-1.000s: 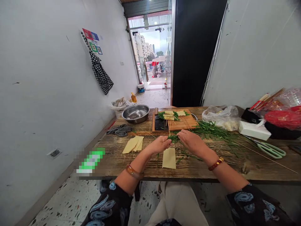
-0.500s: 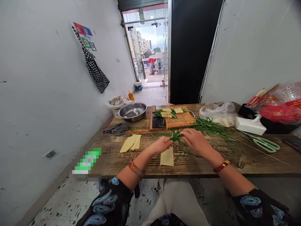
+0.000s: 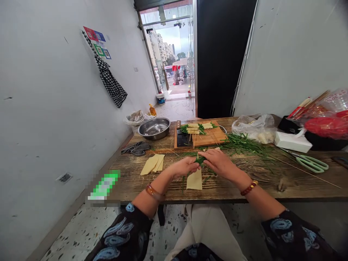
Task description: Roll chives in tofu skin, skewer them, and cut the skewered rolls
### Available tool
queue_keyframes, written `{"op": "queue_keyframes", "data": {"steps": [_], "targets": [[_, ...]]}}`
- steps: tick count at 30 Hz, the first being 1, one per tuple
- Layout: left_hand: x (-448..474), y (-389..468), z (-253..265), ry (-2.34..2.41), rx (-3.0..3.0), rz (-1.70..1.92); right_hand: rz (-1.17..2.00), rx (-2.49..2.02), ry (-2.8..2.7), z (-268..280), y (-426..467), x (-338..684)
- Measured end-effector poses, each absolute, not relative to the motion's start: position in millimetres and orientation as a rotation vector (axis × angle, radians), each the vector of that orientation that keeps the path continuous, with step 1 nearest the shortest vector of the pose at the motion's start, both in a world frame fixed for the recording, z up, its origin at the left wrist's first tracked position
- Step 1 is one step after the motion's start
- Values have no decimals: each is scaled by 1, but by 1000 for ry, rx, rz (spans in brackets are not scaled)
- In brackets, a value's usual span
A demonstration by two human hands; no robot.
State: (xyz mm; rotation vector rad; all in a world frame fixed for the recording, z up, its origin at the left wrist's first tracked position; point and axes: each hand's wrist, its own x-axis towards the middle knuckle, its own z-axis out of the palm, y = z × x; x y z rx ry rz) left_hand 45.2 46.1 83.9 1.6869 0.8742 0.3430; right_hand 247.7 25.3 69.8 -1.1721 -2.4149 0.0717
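Over the near part of the brown plank-topped wooden table (image 3: 223,190), a small bunch of dark green leafy stalks (image 3: 200,160) was held up between two hands. Its near end was gripped closely by the left hand (image 3: 186,167); its other end was covered by the bent fingers of the right hand (image 3: 219,163), how tightly cannot be told. Just below, one pale yellow rectangular sheet (image 3: 194,182) was laid flat; more pale yellow sheets (image 3: 152,165) were overlapped to the left. Pale yellow rolls with green filling and thin sticks (image 3: 193,132) were gathered on the orange-brown wooden board (image 3: 221,137). Loose green stalks (image 3: 247,145) were heaped right of it.

Writing: "30" was printed on the clear plastic bag (image 3: 337,98), far right; its other characters were too small. QR-type codes were shown on the red, blue and green wall cards (image 3: 99,50). Green-and-white tabletop label (image 3: 106,184) was pixelated, unreadable.
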Motion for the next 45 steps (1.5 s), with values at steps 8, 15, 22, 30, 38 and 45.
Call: {"op": "queue_keyframes", "data": {"steps": [8,15,22,30,38,45], "targets": [[36,43,81,872,1595,426,403,-1115,-2329,53,29,246],[59,37,66,902,1341,720,276,-1552,-2089,39,18,214],[77,30,45,1002,1305,1031,151,-1747,-2175,50,6,192],[76,36,57,1017,953,1177,277,-1651,-2336,68,-8,190],[64,43,76,857,721,1218,427,-1167,-1768,59,11,222],[60,41,82,795,674,1235,838,-1026,-1860,19,10,189]]}}
